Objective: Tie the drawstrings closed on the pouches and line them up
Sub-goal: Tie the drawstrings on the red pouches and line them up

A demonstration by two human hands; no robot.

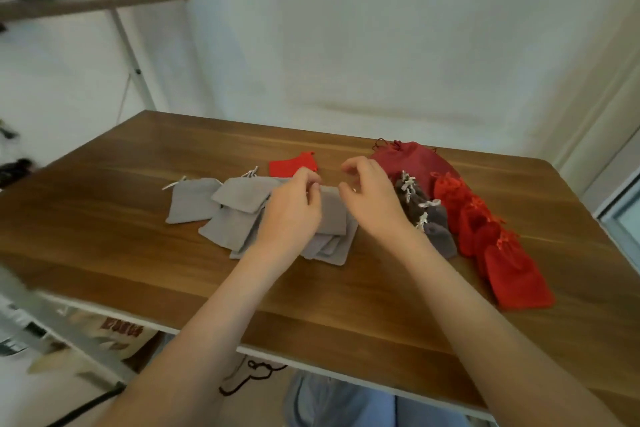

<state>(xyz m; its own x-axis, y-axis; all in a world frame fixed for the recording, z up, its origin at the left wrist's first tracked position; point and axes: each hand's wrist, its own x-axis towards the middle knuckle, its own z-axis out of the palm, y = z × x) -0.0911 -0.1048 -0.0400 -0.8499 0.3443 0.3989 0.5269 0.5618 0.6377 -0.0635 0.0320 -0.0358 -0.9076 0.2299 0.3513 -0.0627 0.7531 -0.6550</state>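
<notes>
loose pile of flat grey pouches (239, 215), centre of table (104, 191). left hand (294, 208) on the pile, fingers (313, 185) curled, pinching the upper edge of the top pouch (334, 208). right hand (372, 199) just beside it, half curled, thumb and forefinger apart; cannot tell if it holds a string. right of frame: row of tied grey pouches (436, 218), row of tied red pouches (512, 274) alongside
</notes>
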